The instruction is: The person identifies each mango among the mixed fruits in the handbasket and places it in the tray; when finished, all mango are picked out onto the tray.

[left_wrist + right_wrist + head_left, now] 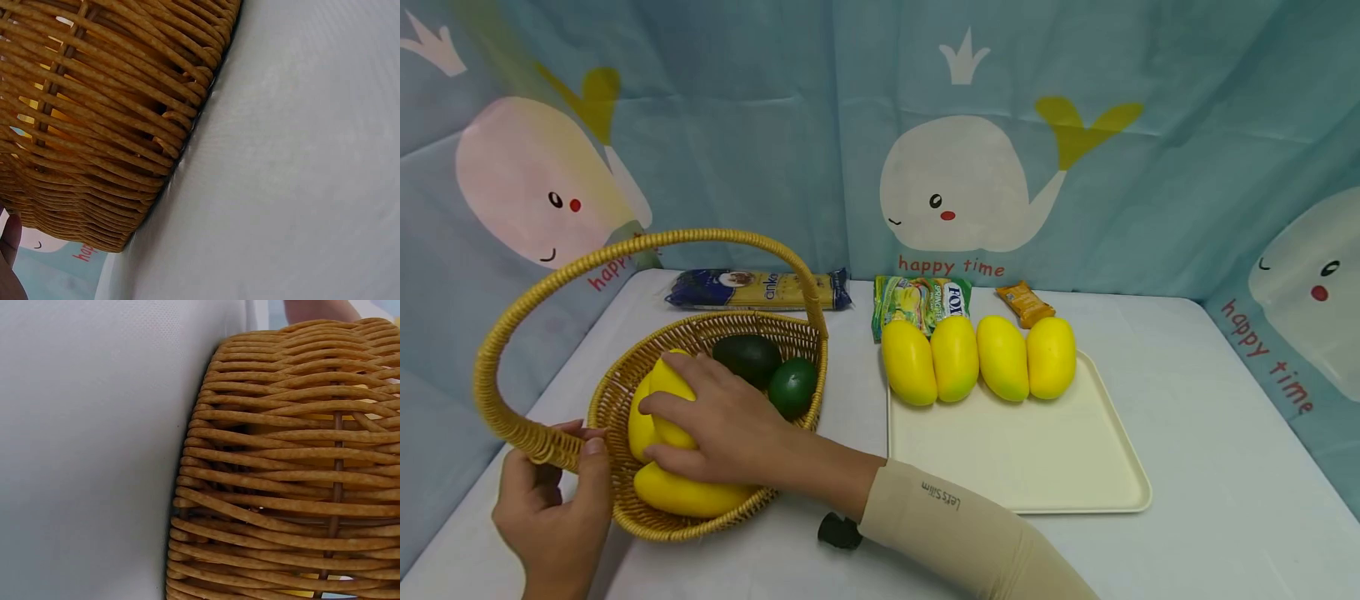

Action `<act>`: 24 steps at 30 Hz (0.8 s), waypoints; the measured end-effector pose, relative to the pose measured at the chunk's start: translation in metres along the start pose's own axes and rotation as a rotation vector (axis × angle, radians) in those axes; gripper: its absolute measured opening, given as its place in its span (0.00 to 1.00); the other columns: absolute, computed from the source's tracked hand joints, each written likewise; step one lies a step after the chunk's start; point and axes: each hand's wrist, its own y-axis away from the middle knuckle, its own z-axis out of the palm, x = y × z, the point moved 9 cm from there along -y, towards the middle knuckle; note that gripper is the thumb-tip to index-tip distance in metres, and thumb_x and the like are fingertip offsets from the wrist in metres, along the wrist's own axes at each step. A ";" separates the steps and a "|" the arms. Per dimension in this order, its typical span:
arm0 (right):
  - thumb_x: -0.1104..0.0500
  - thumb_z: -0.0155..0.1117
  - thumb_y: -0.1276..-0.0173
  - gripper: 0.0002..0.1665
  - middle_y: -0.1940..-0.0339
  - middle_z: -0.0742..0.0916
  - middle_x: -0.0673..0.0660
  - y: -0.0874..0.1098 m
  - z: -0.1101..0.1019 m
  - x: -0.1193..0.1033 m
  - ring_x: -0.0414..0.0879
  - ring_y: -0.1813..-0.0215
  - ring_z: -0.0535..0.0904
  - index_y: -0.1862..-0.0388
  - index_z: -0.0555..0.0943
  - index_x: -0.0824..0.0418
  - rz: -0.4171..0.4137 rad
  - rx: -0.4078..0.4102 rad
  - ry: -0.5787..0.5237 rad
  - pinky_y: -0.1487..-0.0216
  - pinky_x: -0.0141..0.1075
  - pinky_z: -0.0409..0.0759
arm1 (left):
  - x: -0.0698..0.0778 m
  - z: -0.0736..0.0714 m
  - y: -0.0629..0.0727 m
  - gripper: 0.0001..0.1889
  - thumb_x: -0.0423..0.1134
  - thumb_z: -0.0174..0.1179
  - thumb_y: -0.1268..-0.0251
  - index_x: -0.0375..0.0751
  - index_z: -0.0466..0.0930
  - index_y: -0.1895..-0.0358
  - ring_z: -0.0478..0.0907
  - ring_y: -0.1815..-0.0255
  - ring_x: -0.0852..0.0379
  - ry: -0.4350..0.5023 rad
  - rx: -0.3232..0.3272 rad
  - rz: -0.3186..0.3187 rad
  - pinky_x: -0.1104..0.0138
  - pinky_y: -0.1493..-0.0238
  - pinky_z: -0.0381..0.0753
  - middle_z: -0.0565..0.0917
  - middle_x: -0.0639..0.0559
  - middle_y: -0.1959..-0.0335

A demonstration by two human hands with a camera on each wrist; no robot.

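Presently found inside the basket (683, 532), beneath the right hand (722, 421): one yellow mango (670, 379), with a second mango (638, 425) close on its left and a third mango (685, 493) in front. Judged light and firm, smooth enough to slip, unlikely to break. Best taken across the middle, thumb and fingers on opposite sides. Noted on the right: fingers spread apart, curled over the mango. Noted on the left hand (561, 508): thumb and fingers pinching the base of the handle (752, 238). To be avoided in lifting: rim, handle arch, two avocados (748, 358) at the back. Open room on the near part of the tray (1015, 467), before four mangoes (955, 358) in a row.
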 end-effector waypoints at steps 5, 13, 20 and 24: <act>0.43 0.54 0.25 0.27 0.23 0.65 0.57 0.001 -0.003 0.002 0.44 0.23 0.57 0.31 0.75 0.48 0.021 0.013 -0.032 0.27 0.29 0.45 | -0.001 0.000 0.000 0.17 0.23 0.60 0.38 0.15 0.75 0.48 0.78 0.61 0.71 -0.015 0.000 -0.007 0.82 0.56 0.73 0.80 0.66 0.58; 0.47 0.55 0.31 0.29 0.27 0.69 0.55 0.003 -0.010 0.007 0.40 0.30 0.66 0.31 0.74 0.51 0.077 0.026 -0.071 0.31 0.25 0.56 | 0.001 0.001 0.000 0.16 0.23 0.59 0.38 0.16 0.75 0.48 0.78 0.60 0.70 -0.018 -0.002 -0.011 0.82 0.55 0.74 0.79 0.65 0.58; 0.48 0.58 0.34 0.35 0.29 0.71 0.49 0.017 -0.017 0.014 0.36 0.36 0.67 0.29 0.67 0.54 0.168 -0.093 -0.151 0.33 0.24 0.59 | 0.000 0.001 0.001 0.16 0.23 0.59 0.38 0.17 0.75 0.48 0.78 0.60 0.69 -0.016 0.005 -0.024 0.80 0.55 0.73 0.79 0.65 0.58; 0.48 0.61 0.35 0.38 0.32 0.74 0.45 0.025 -0.022 0.018 0.34 0.43 0.68 0.27 0.65 0.55 0.195 -0.128 -0.177 0.39 0.23 0.62 | -0.003 0.002 0.002 0.16 0.23 0.59 0.37 0.18 0.76 0.47 0.78 0.60 0.69 -0.043 -0.001 -0.032 0.80 0.55 0.73 0.78 0.66 0.57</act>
